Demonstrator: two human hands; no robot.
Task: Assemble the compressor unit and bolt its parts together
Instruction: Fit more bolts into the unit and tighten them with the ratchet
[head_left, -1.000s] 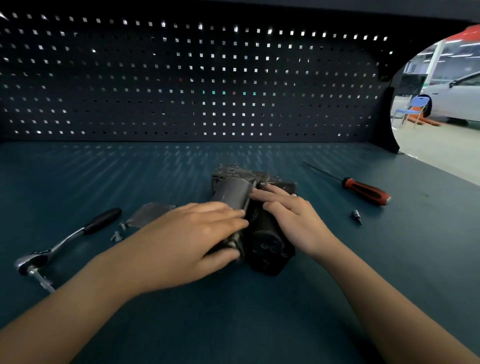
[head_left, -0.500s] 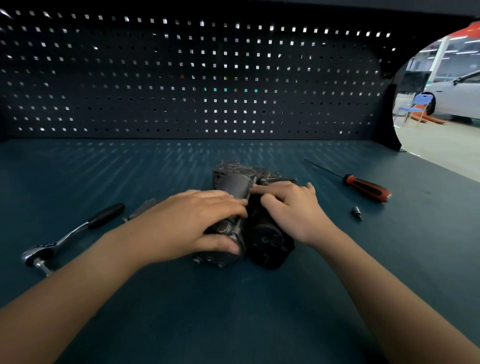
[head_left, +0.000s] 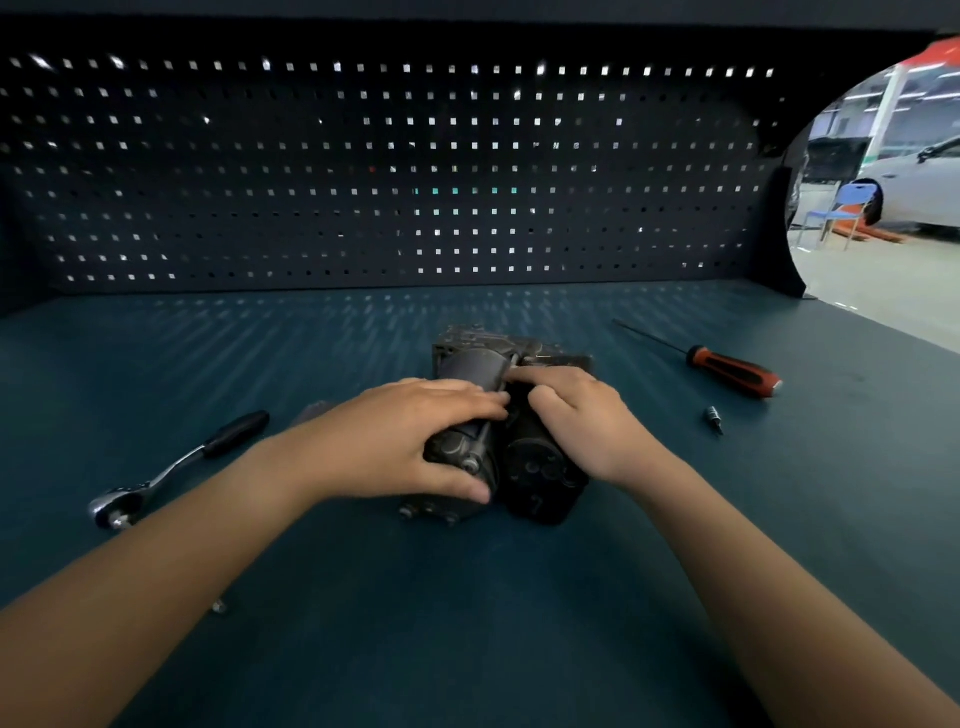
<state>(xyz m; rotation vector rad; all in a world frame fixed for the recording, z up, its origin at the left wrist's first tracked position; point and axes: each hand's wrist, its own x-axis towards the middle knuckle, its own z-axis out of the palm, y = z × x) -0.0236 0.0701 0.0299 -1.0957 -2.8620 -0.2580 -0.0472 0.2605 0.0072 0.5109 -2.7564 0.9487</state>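
The dark compressor unit lies in the middle of the teal bench, made of a grey cylinder on the left and a black cylinder on the right. My left hand wraps over the grey cylinder, thumb curled under its near end. My right hand grips the top of the black cylinder, fingertips at the seam between the two parts. A thin rod or bolt runs along that seam. The far housing pokes out behind my hands.
A ratchet wrench lies at the left. A red-handled screwdriver and a small socket bit lie at the right. A small bolt sits by my left forearm. A pegboard wall closes the back.
Both hands have tightened round the unit. The right fingers curled down from flat onto the black cylinder. The flat plate to the left is now mostly hidden behind my left hand.
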